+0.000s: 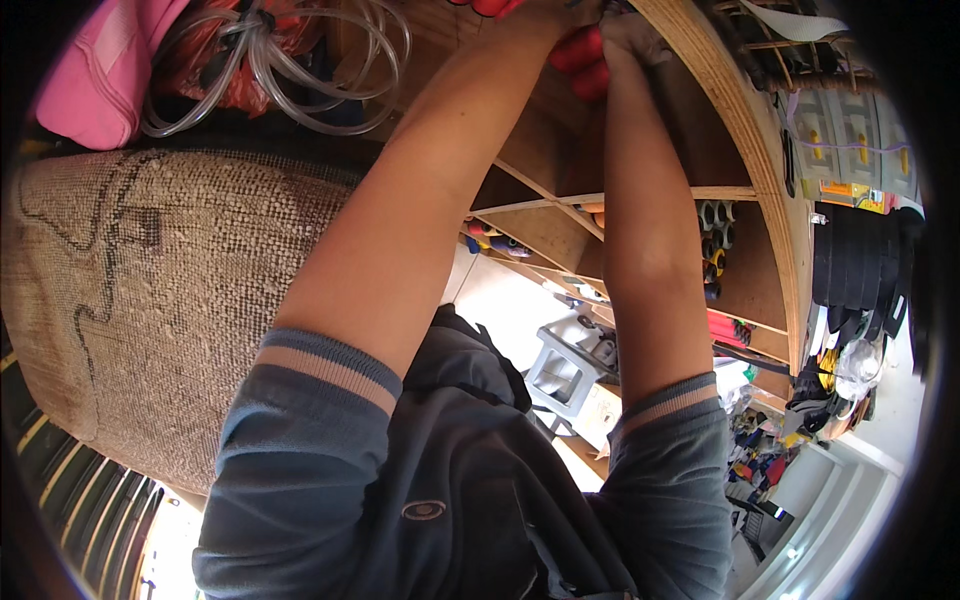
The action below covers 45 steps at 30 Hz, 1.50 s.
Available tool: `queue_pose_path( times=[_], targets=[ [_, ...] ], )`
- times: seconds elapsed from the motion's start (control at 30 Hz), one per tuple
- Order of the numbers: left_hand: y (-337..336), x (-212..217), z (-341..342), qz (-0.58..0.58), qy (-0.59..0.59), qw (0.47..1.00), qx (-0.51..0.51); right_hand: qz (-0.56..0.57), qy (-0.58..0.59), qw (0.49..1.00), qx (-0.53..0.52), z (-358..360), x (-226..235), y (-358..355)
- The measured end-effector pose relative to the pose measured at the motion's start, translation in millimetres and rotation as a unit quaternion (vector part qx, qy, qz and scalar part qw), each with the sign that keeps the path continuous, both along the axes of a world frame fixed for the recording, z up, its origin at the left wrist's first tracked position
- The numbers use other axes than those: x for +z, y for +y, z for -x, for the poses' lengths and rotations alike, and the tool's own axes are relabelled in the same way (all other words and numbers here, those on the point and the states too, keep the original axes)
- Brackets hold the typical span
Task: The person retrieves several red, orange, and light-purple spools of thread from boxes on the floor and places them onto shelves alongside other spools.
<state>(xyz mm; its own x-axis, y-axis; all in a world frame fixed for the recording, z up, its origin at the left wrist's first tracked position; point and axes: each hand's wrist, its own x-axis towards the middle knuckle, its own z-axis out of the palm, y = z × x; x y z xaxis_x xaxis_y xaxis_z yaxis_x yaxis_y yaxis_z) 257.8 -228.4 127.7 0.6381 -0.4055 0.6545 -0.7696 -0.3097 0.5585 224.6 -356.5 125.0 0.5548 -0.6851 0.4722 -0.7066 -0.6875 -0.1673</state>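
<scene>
Both my arms reach up into a wooden shelf unit [545,188] with square compartments. My left hand [585,10] is at the top edge, mostly cut off and dark, so its fingers cannot be made out. Close beside it, my right hand [637,38] is inside a compartment with its fingers curled in; what they hold is hidden. Glossy red rounded things [580,62] lie between my two wrists, next to the right hand; their kind is not clear. More red shows at the top edge, left of my left forearm.
A curved plywood edge [745,110] borders the compartments on the right. Tools with coloured handles [715,250] fill lower compartments. Coiled clear tubing [270,75], a pink cloth item [95,85] and a burlap-covered bulk [190,240] are on the left. A grey plastic step stool [562,372] stands below.
</scene>
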Motion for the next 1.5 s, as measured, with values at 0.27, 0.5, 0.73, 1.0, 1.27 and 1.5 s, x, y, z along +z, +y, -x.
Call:
queue_pose_path(
  times=[0.27,0.5,0.73,1.0,1.27,1.5],
  targets=[
    [4.6,-2.2,-4.9,0.004,-0.001,1.0,0.01,0.06,0.043,0.996,-0.053,-8.7,-5.9,-7.8],
    [-8.9,9.4,5.1,0.019,0.01,1.0,-0.012,-0.023,0.072,0.982,-0.174,-6.2,-5.4,-49.4],
    [14.6,-0.5,-7.5,-0.003,0.005,1.0,0.016,-0.078,-0.015,0.994,-0.07,2.4,26.8,63.7],
    [14.7,-3.3,0.1,-0.001,-0.004,1.0,0.007,0.014,0.047,0.999,0.008,-3.5,-9.7,-22.8],
    [15.3,2.5,-1.7,0.003,-0.012,1.0,0.006,-0.013,0.003,1.0,-0.028,-5.5,-7.2,-13.2],
    [21.0,1.2,-5.6,-0.014,-0.037,0.999,0.008,-0.071,-0.005,0.997,0.011,18.0,25.7,36.5]
  ],
)
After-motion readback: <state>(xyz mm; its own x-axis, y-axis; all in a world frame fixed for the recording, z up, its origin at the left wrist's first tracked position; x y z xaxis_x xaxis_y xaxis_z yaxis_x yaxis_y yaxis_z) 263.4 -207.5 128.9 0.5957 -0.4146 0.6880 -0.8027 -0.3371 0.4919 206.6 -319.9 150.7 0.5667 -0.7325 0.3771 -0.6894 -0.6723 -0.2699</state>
